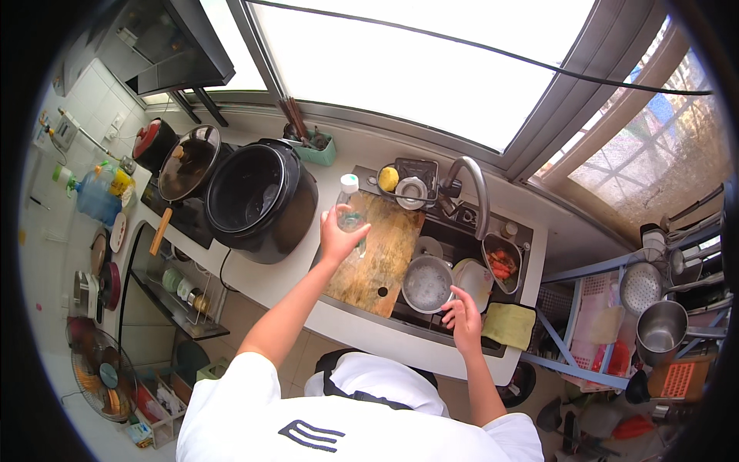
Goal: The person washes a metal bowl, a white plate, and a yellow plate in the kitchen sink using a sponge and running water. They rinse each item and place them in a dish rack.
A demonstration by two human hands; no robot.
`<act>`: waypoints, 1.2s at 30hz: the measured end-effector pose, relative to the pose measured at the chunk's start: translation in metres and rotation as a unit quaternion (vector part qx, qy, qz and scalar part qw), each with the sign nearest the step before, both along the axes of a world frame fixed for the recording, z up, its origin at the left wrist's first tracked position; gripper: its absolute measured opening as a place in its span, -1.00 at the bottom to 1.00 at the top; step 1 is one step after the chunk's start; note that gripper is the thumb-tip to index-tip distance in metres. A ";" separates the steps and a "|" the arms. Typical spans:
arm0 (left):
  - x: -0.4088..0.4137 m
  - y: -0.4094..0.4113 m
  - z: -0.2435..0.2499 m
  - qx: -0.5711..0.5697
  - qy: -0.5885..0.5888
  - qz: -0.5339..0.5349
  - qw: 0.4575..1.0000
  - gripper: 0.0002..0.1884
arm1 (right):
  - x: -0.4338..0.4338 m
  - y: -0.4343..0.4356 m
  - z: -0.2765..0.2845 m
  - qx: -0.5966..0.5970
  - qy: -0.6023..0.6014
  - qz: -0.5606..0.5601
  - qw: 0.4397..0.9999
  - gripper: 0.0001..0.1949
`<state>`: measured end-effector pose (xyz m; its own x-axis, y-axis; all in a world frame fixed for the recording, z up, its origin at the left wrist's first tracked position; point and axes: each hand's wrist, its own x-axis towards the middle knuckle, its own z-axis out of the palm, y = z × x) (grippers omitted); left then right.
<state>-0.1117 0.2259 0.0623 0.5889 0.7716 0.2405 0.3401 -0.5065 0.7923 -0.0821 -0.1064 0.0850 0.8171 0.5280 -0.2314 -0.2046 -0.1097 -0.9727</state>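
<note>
My left hand is closed around a clear plastic bottle with a white cap, held upright above the left part of a wooden cutting board. My right hand hangs with fingers apart near the right rim of a metal bowl of foamy water in the sink. Pale plates lie just right of the bowl. A corner strainer with orange scraps sits beyond them. A green cloth drapes over the counter's front edge, right of my right hand.
A large black cooker pot stands left of the board, beside a glass-lidded pan. The curved faucet rises behind the sink. Near it, a rack holds a yellow sponge. A blue shelf with cookware stands at right.
</note>
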 end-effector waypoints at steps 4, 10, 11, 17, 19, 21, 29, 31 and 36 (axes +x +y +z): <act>0.077 0.069 -0.040 -0.007 -0.089 0.090 0.992 -0.32 | -0.036 -0.051 -0.057 -0.119 0.032 -0.043 0.991 -0.64; 0.151 0.149 -0.102 0.048 -0.077 0.137 0.986 -0.30 | -0.074 -0.080 -0.062 -0.250 0.056 -0.051 0.965 -0.66; 0.157 0.158 -0.113 0.079 -0.037 0.155 0.984 -0.31 | -0.073 -0.079 -0.059 -0.272 0.053 -0.043 0.960 -0.64; 0.152 0.199 -0.171 0.082 -0.014 0.196 0.977 -0.17 | -0.047 -0.068 -0.077 -0.276 -0.004 -0.046 0.960 -0.64; 0.142 0.215 -0.186 -0.082 -0.083 0.180 0.977 -0.08 | -0.027 -0.058 -0.103 -0.233 0.024 -0.080 0.969 -0.63; 0.146 0.197 -0.182 -0.052 0.009 0.202 0.978 -0.01 | -0.011 -0.045 -0.159 -0.196 0.044 -0.185 0.962 -0.61; 0.059 0.089 -0.163 -0.138 0.015 0.028 0.990 -0.08 | 0.034 -0.011 -0.293 -0.262 0.292 -0.153 0.907 -0.61; 0.022 0.050 -0.146 -0.174 0.005 -0.015 0.985 -0.13 | 0.028 -0.006 -0.306 -0.263 0.265 -0.155 0.914 -0.65; -0.060 -0.008 -0.105 -0.223 0.053 -0.044 0.972 -0.26 | 0.022 -0.025 -0.326 -0.322 0.098 -0.169 0.926 -0.70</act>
